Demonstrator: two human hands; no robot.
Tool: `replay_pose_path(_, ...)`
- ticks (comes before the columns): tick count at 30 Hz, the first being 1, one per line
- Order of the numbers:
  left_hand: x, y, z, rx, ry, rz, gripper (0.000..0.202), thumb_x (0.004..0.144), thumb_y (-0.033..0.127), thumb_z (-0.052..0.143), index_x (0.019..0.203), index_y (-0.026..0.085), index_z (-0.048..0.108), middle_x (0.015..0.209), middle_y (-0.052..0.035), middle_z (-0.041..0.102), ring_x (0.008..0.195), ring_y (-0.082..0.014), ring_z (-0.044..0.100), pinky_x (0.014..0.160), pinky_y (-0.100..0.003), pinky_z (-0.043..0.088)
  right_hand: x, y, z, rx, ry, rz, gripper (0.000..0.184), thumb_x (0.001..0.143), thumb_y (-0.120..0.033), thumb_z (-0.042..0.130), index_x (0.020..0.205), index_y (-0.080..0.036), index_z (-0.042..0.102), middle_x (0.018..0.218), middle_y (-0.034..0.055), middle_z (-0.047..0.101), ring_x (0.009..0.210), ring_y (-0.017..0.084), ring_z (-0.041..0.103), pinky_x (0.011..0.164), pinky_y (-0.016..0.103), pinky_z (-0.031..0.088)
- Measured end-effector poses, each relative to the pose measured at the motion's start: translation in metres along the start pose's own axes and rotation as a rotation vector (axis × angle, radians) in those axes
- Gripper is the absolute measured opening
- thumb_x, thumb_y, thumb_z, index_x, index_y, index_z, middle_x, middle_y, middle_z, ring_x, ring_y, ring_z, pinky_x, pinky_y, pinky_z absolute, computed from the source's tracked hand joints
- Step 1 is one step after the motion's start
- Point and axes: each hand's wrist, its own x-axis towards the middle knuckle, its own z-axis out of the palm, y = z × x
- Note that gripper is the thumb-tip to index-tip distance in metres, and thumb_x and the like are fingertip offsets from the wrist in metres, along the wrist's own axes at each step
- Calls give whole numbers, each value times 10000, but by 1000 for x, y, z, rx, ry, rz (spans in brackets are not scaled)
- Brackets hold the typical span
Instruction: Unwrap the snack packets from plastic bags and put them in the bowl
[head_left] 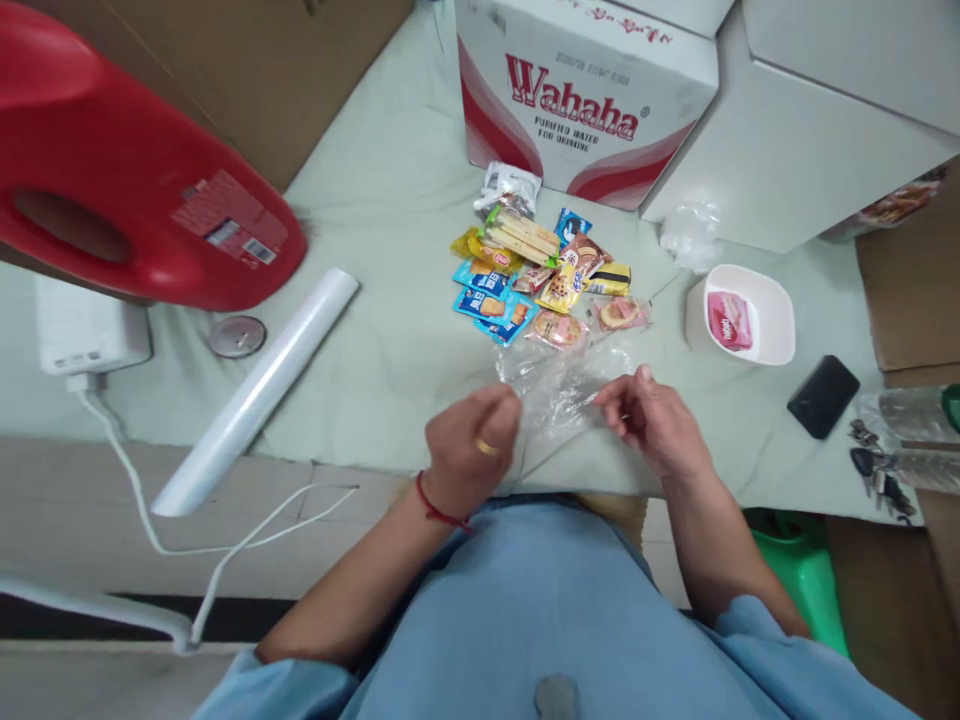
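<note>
Both my hands pinch a clear plastic bag (561,385) that lies crumpled on the pale green cloth (390,330). My left hand (472,445), with a gold ring and a red wrist string, grips the bag's left edge. My right hand (649,415) pinches its right edge. Just beyond the bag lies a pile of small snack packets (536,280) in blue, yellow and pink wrappers.
A white bowl (772,335) holding a pink packet (729,320) sits to the right, with a black phone (823,395) and keys (877,470) beyond it. A Wahaha box (585,100) stands behind the snacks. A plastic-bag roll (259,390), a metal lid (237,336) and a red jug (135,190) lie left.
</note>
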Motion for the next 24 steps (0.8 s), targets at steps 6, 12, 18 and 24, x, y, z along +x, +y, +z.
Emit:
replay_pose_path(6, -32, 35, 16, -141, -344, 347, 207, 1039, 272, 514, 1138, 251, 694, 1140, -89, 788, 815, -170, 724, 687, -293, 543, 3, 18, 39, 20, -118, 25, 449, 802, -615, 771, 989, -221, 666, 694, -45, 540, 615, 132, 480, 537, 243, 393)
replay_pose_path(12, -43, 25, 13, -419, -275, -259, 278, 1079, 338, 432, 1295, 235, 575, 1255, -121, 699, 959, -185, 734, 774, -332, 609, 3, 25, 37, -39, -48, -166, 244, 892, -448, 676, 971, -225, 737, 875, 13, 681, 788, 171, 581, 745, 288, 453)
replay_pose_path(18, -14, -4, 7, -105, -54, -384, 612, 874, 538, 749, 1359, 214, 565, 1376, -158, 583, 1252, -298, 594, 1062, -487, 512, 3, 17, 33, -141, -115, -354, 186, 925, -359, 622, 902, -254, 774, 888, 37, 702, 883, 213, 626, 852, 351, 480)
replay_pose_path(24, 23, -17, 15, -329, -382, -350, 509, 842, 629, 733, 1123, 205, 704, 970, -59, 756, 987, -256, 693, 895, -386, 544, 4, 18, 27, -143, -178, -401, 196, 932, -384, 647, 898, -256, 790, 835, 35, 698, 845, 211, 625, 829, 351, 486)
